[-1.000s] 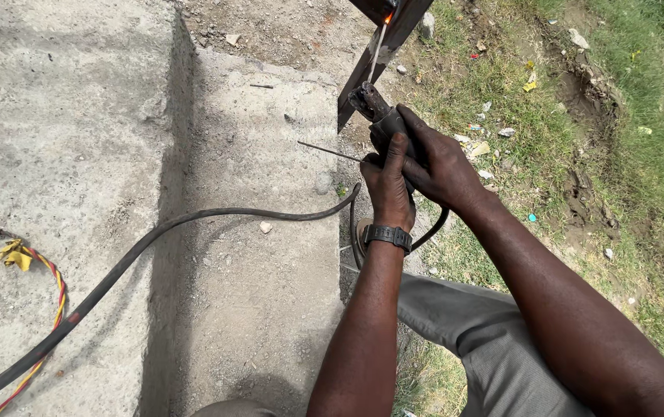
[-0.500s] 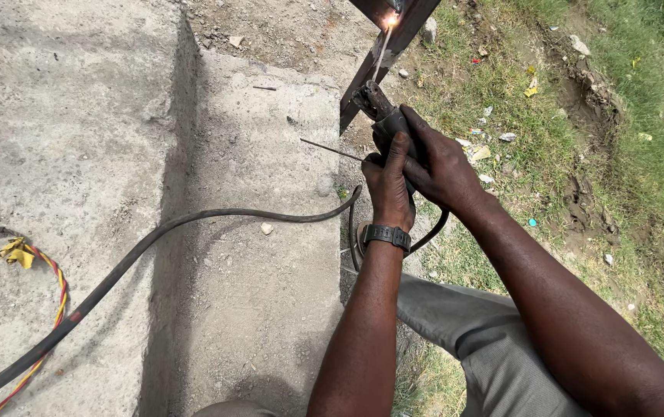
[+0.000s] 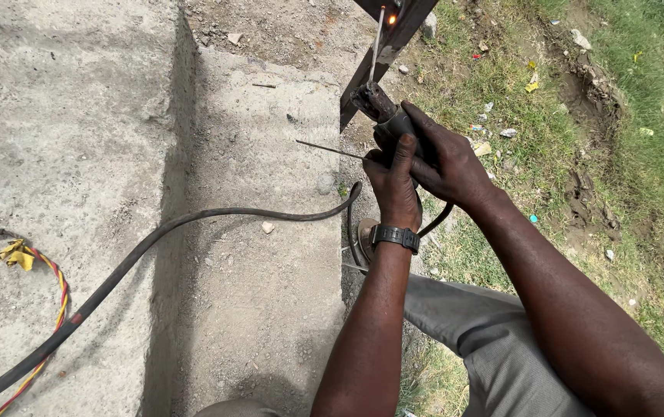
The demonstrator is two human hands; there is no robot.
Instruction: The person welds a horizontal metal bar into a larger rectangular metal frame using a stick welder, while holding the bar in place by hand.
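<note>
Your right hand (image 3: 447,158) and left hand (image 3: 393,181) were both wrapped shut around the electrode holder (image 3: 382,108); its welding rod (image 3: 376,38) ran up and away from your fingers, tip glowing against the dark metal bar (image 3: 393,38).

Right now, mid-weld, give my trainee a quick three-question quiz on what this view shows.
1. True or false: both hands grip the electrode holder.
2. Which wrist wears the dark watch? A) left B) right
3. What glows at the welding rod tip, against the dark metal bar?

Key:
1. True: the left hand and right hand wrap it together.
2. A.
3. A small orange spark.
</note>
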